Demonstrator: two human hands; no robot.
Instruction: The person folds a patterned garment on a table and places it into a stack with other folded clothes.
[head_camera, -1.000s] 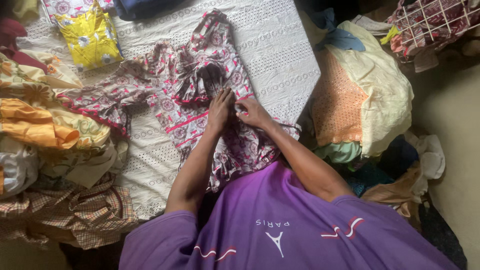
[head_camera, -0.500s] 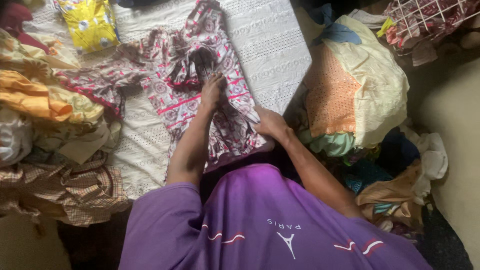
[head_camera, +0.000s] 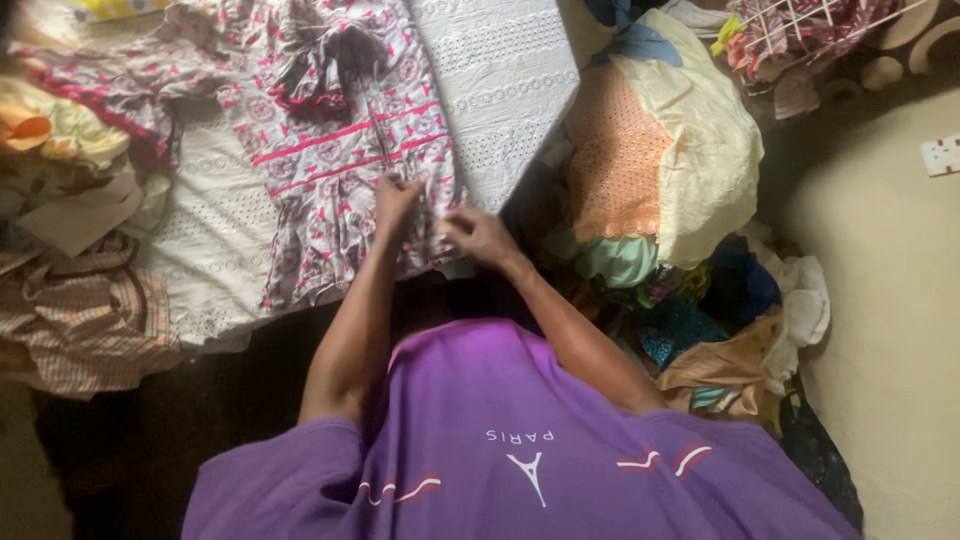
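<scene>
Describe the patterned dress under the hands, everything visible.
The dress is thin printed fabric, grey-white with pink-red motifs and pink bands across the middle, with a darker ruffled part near the top. It lies spread flat, though wrinkled, on a white eyelet sheet, hem toward the person, one sleeve out to the left. The left hand presses on the lower skirt; the right hand touches the hem's right edge. The upper end runs past the frame's top.
</scene>
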